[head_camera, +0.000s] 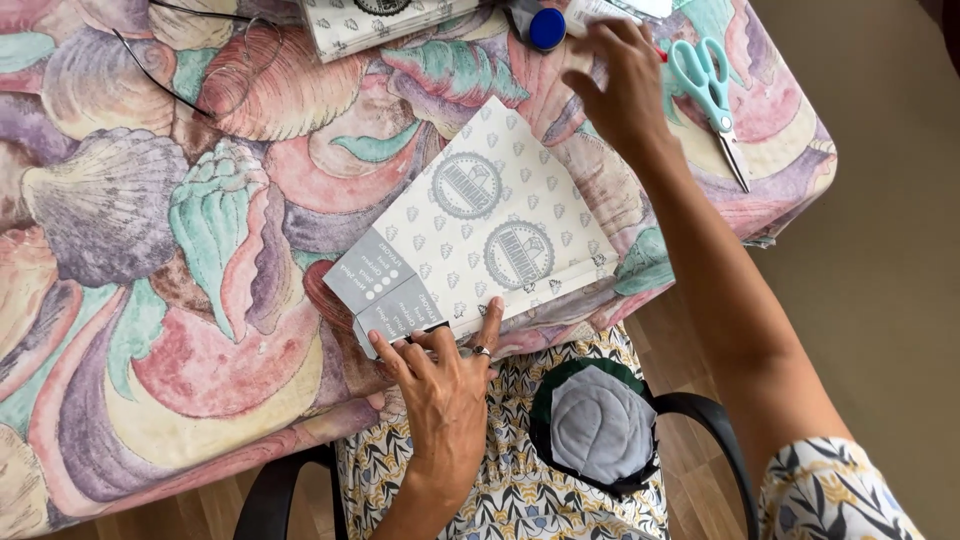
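Far left on the counter (150, 330), which wears a cloth printed with big pastel shells, a thin dark cable (165, 85) loops near the top edge. Next along, at the top, lies a second sheet (370, 22) of patterned paper, partly out of view.

In the middle is the paper (480, 225): pale, dotted with small motifs and two round stamps, folded into a pointed shape with its tip aimed away from the person and a grey printed flap at its lower left corner. The folds look already creased along the bottom edge, so the shaping seems well along; the corner flap is not yet pressed flat, as far as can be judged.

The left hand (440, 375) rests on that lower edge, fingers spread and flat, pinning the paper against the counter rim and holding nothing else.

Further right, the right hand (620, 85) reaches to the far edge, fingers loosely curled over small items there; whether it grips one I cannot tell. A blue cap (547, 28) sits just beside it, and teal scissors (712, 95) lie near the corner.

Below, a round grey pincushion (595, 425) rests on the person's lap. The floor (690, 370) is wood, with a plain beige area to the right.
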